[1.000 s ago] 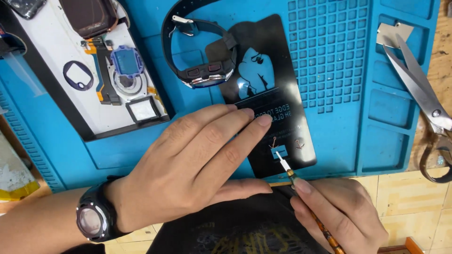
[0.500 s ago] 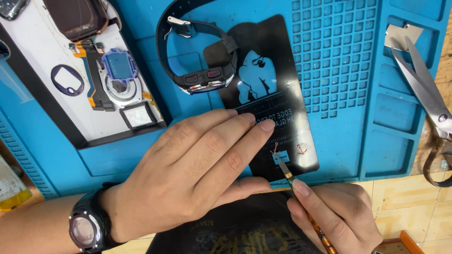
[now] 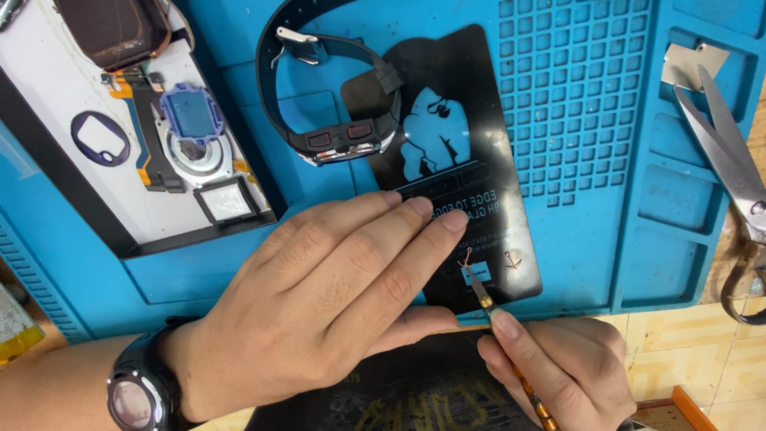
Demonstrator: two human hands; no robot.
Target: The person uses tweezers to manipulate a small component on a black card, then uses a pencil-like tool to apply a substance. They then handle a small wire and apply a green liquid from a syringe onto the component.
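My left hand (image 3: pixel 335 295) lies flat with fingers together, fingertips pressing on a black plastic card (image 3: pixel 455 160) that rests on the blue work mat (image 3: pixel 606 239). My right hand (image 3: pixel 558 375) grips a thin tool with a gold and orange handle (image 3: pixel 487 302); its metal tip touches a small blue part (image 3: pixel 477 275) with fine copper wire on the card. A second tiny wire piece (image 3: pixel 512 260) lies just to the right. A black watch case with strap (image 3: pixel 335 104) sits above the card.
A white tray (image 3: pixel 72 88) at upper left holds disassembled watch parts, a blue module (image 3: pixel 191 116) and a small square frame (image 3: pixel 227 199). Scissors (image 3: pixel 734 183) lie at the right edge of the mat. A black wristwatch (image 3: pixel 140 391) is on my left wrist.
The tool tip has stayed on the small blue part while both hands hold nearly still. The camera view has drawn closer and shifted slightly.
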